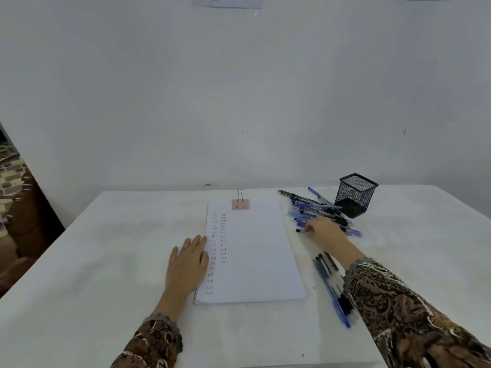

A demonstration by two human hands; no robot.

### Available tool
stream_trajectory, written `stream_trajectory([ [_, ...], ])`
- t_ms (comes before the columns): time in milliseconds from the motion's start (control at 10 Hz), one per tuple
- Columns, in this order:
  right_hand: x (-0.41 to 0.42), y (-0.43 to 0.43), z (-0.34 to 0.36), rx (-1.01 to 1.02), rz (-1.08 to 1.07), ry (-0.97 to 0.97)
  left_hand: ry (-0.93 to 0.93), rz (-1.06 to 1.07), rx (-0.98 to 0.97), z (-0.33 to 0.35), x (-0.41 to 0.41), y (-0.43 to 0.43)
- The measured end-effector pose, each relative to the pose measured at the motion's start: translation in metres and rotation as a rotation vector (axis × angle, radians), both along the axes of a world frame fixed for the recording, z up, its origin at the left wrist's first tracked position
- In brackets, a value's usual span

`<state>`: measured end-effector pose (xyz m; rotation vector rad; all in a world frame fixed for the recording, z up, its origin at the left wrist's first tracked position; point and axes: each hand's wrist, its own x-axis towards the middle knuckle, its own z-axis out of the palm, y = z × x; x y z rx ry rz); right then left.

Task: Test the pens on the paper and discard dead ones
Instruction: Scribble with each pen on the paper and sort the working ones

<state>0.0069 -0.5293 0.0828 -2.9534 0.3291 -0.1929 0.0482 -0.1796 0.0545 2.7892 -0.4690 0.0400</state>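
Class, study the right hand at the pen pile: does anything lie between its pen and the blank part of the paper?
Nothing visible does. The right hand pinches a pen at the pile's near edge, and only bare table separates it from the paper. The left hand rests on the paper's left edge.

Head-worn view, downward over table

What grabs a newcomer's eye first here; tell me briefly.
The white paper sits mid-table, a pink binder clip on its far edge and two columns of test marks by the flat left hand at its left edge. To its right, the right hand pinches a black-tipped pen at a pile of blue pens beside a black mesh cup.
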Motion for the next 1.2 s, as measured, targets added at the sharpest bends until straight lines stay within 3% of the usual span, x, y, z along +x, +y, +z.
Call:
stream_trajectory([
  [100, -0.007, 0.015, 0.022, 0.498, 0.013, -0.271, 0.001, 0.002, -0.001, -0.001, 0.0, 0.0],
  [200, -0.013, 0.034, 0.057, 1.25, -0.023, -0.508, -0.001, 0.001, -0.002, -0.001, 0.0, 0.0],
  [300, -0.017, 0.057, 0.079, 1.966, -0.063, -0.596, 0.002, -0.002, -0.009, 0.0, 0.0, 0.0],
  [400, -0.02, 0.095, 0.069, 2.318, -0.113, -0.7, 0.005, -0.003, -0.011, 0.0, -0.001, 0.0],
  [500, -0.02, 0.138, 0.042, 2.509, -0.177, -0.684, 0.01, -0.005, -0.014, 0.0, -0.001, 0.0],
  [700, -0.016, 0.178, 0.012, 2.731, -0.211, -0.7, 0.017, -0.012, -0.006, 0.001, -0.001, 0.001],
  [800, -0.007, 0.182, 0.009, 2.711, -0.119, -0.609, 0.015, -0.015, -0.006, 0.001, -0.001, 0.001],
  [1000, 0.009, 0.188, 0.0, 2.365, -0.153, -0.316, 0.016, -0.014, -0.011, 0.001, 0.0, 0.001],
  [1200, 0.006, 0.2, 0.002, 2.05, -0.059, -0.267, 0.027, -0.014, -0.011, 0.002, 0.0, 0.0],
])
